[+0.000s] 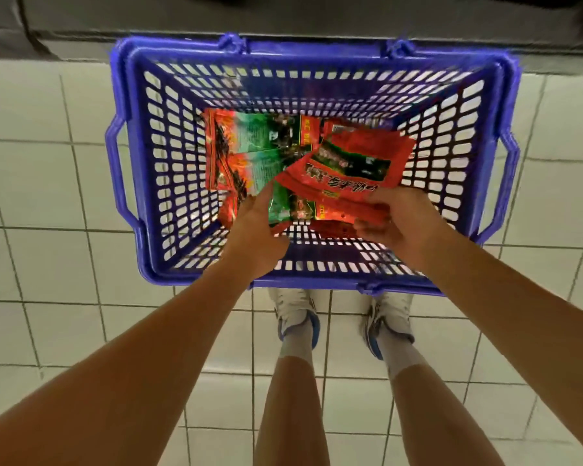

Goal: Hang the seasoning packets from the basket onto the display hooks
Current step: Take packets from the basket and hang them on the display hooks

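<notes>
Picking phase only: right hand (392, 220) pinches near edge of red packet (354, 169), lifted over basket (138, 183) on floor (41, 183). Left hand (256, 230) reaches in, fingers fairly straight, touching packet pile (249, 146) on basket bottom; whether it grips, cannot tell. Nothing hung yet; several packets left. Hooks not in view. Feet (297, 317) just beside basket's near edge.

White tiled floor (48, 183); blue slotted basket (310, 52) and person's sneakers (297, 317) on it.
</notes>
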Demonstrator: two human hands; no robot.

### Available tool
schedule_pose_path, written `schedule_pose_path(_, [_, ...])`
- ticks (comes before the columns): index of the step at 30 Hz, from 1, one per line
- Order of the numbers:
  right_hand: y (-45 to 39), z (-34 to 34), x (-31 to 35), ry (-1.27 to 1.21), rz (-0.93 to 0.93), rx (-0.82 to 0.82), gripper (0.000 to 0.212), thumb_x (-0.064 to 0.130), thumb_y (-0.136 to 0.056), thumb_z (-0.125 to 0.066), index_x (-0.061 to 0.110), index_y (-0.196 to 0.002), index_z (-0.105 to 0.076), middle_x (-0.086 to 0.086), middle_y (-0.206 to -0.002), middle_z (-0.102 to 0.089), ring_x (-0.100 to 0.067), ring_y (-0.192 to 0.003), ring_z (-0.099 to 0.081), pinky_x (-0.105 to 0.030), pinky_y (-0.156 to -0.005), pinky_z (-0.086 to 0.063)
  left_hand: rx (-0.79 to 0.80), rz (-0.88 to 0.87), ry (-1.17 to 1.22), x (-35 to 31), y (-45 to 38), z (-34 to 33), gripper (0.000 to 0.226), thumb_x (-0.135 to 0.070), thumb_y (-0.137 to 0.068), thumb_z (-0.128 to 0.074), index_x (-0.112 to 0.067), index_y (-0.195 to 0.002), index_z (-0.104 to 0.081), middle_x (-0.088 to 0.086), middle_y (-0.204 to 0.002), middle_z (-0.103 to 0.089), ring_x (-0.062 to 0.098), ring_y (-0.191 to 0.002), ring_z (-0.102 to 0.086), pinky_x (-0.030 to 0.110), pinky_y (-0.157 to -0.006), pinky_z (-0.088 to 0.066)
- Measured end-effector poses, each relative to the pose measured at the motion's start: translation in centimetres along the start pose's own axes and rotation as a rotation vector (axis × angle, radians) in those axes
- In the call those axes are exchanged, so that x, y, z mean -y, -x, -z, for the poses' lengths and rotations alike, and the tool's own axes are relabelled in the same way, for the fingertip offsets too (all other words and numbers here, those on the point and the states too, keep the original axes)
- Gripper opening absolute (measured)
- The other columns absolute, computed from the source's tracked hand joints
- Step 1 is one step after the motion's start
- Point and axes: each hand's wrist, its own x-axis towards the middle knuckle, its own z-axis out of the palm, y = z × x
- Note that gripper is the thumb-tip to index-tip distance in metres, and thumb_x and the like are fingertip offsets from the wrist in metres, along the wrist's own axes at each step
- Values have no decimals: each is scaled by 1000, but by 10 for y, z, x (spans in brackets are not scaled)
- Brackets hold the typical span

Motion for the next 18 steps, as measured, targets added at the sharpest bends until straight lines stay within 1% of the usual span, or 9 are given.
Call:
schedule_pose_path(2, [19, -1, 4, -1, -6, 122, 14, 11, -94, -56, 8, -99, -68, -10, -75, -72, -20, -57, -67, -35, -63, -58, -79, -104, 70, -3, 2, -1, 78, -17, -82, -80, -27, -149, -42, 8, -152, -42, 26, -136, -43, 23, -104, -32])
schedule_pose_path(5, [37, 0, 10, 20, -43, 282, 18, 13, -96, -46, 7, -88, -62, -6, -58, -57, -22, -57, -66, -34, -62, -57, -206, -198, 266, -14, 5, 6, 61, -25, -80, -84, -44, -128, -51, -2, -155, -36, 15, -141, -33, 22, -110, -29])
schedule_pose_path(7, [43, 1, 12, 24, -86, 335, 25, 15, -96, -45, 8, -79, -62, -6, -55, -54, -25, -58, -66, -36, -62, -57, -159, -161, 430, -22, 9, 12, 60, -19, -78, -85, -41, -124, -54, -3, -152, -40, 17, -144, -32, 34, -117, -29])
schedule_pose_path(9, [45, 3, 14, 27, -112, 377, 36, 25, -98, -47, 10, -75, -70, -8, -56, -56, -29, -61, -66, -37, -61, -57, -50, -128, 657, -28, 13, 17, 38, 4, -80, -78, -24, -104, -66, 4, -133, -57, 27, -132, -52, 49, -114, -41])
schedule_pose_path(11, [42, 5, 15, 13, -61, 339, 49, 50, -99, -47, 14, -79, -74, -10, -63, -62, -31, -66, -68, -37, -58, -58, -8, -61, 759, -30, 15, 22, 26, 11, -85, -69, -15, -88, -66, 9, -111, -68, 28, -108, -67, 49, -98, -53])
schedule_pose_path(13, [29, 11, 13, 67, 74, 153, 54, 62, -97, -46, 17, -85, -72, -5, -71, -70, -28, -74, -71, -35, -59, -58, -21, -13, 696, -32, 15, 27, 15, -6, -93, -69, -21, -97, -69, 6, -105, -73, 25, -100, -70, 44, -92, -57])
schedule_pose_path(15, [14, 16, 10, 170, 264, 10, 31, 56, -92, -61, 26, -99, -66, 8, -90, -75, -19, -94, -71, -36, -76, -56, 47, 35, 735, -33, 13, 30, 21, -17, -96, -67, -20, -118, -65, 9, -115, -73, 28, -108, -70, 50, -97, -55])
schedule_pose_path(16, [10, 17, 10, 228, 316, 19, 29, 50, -85, -70, 30, -105, -63, 11, -102, -74, -14, -104, -68, -35, -87, -52, 105, 70, 768, -34, 11, 31, 27, -18, -97, -66, -16, -124, -62, 11, -118, -73, 31, -108, -70, 52, -99, -54])
schedule_pose_path(18, [2, 17, 11, 320, 317, 136, 45, 43, -71, -79, 35, -112, -62, 11, -117, -71, -9, -112, -65, -30, -95, -47, 207, 121, 780, -36, 8, 33, 31, -19, -97, -67, -14, -126, -61, 14, -116, -74, 34, -103, -73, 56, -98, -54])
